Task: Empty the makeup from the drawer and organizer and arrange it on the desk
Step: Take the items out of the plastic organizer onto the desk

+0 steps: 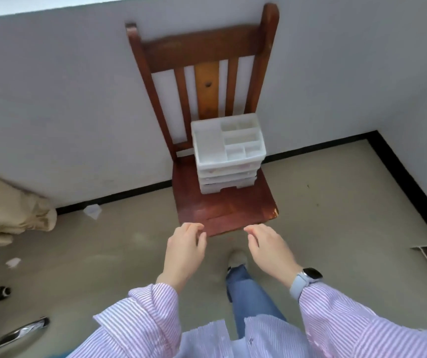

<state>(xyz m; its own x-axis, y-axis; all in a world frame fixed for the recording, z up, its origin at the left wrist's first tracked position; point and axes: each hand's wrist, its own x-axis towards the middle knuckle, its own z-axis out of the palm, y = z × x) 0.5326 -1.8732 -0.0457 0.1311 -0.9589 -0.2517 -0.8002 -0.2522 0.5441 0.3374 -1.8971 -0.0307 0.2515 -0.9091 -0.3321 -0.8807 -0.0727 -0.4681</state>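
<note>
White walls with a dark skirting board meet a beige floor [323,202], and a brown wooden chair [222,208] stands against the wall. On the back part of its seat sits a white plastic makeup organizer [229,153], its top divided into open compartments over a stack of shallow drawers. The top compartments look bare; the drawers are closed, with only faint colour showing through their fronts, so what they hold I cannot tell. Both hands reach toward the chair's front edge, well short of the organizer: the left hand [185,250] and the right hand [269,250], a watch [307,277] on its wrist, have loosely curled fingers and hold nothing. No desk is in view, so the arranging cannot be judged. The drawers, at least, seem left to empty.
</note>
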